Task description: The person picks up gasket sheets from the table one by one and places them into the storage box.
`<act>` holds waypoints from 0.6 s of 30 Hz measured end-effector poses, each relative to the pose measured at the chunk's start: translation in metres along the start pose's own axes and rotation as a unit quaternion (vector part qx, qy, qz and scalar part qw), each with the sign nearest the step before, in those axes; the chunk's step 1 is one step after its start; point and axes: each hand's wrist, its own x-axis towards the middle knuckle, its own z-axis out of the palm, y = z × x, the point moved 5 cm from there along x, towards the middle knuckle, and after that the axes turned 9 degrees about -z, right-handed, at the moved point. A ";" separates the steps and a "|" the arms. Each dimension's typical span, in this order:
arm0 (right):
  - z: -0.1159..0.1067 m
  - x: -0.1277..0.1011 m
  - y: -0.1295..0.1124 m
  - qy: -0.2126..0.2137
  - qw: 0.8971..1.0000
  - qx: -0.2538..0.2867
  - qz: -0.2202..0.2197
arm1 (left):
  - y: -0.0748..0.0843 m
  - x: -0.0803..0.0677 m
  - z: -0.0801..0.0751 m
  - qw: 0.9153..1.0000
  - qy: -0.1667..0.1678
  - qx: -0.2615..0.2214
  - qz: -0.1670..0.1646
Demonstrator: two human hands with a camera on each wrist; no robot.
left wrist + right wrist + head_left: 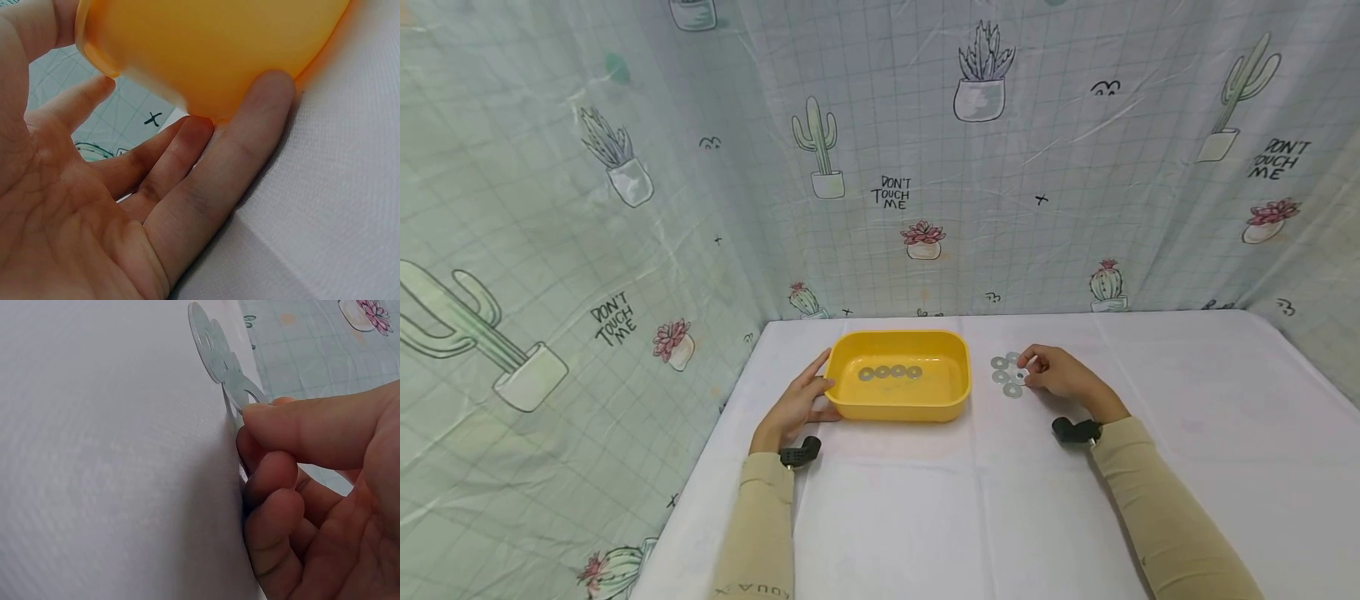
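Observation:
A yellow plastic tray [898, 411] stands on the table in the head view, with several grey flat washers [861, 375] in a row on its floor. My left hand [796, 402] holds its left end. In the left wrist view the thumb is at the rim and other fingers lie against the outer wall. To the right of the tray, my right hand [1062, 374] pinches one washer [234, 387] between thumb and index finger. The other fingers curl in close to the cloth. Several more washers [995, 364] lie clustered just left of those fingertips.
A white cloth [895, 517] covers the table. Curtains [865, 258] printed with cacti hang behind the table and along its left side. A dark wrist camera [801, 452] sits on the left wrist, another [1075, 431] on the right.

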 end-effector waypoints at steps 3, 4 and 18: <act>-0.001 0.001 0.003 -0.003 1.000 0.014 0.009 | 0.001 0.000 0.000 1.000 0.005 0.001 -0.001; -0.001 0.002 0.004 -0.004 1.000 0.018 0.011 | 0.001 -0.001 0.001 1.000 0.004 0.002 0.000; -0.004 0.002 0.012 -0.012 0.996 0.070 0.058 | 0.000 -0.002 0.001 1.000 0.011 0.002 -0.006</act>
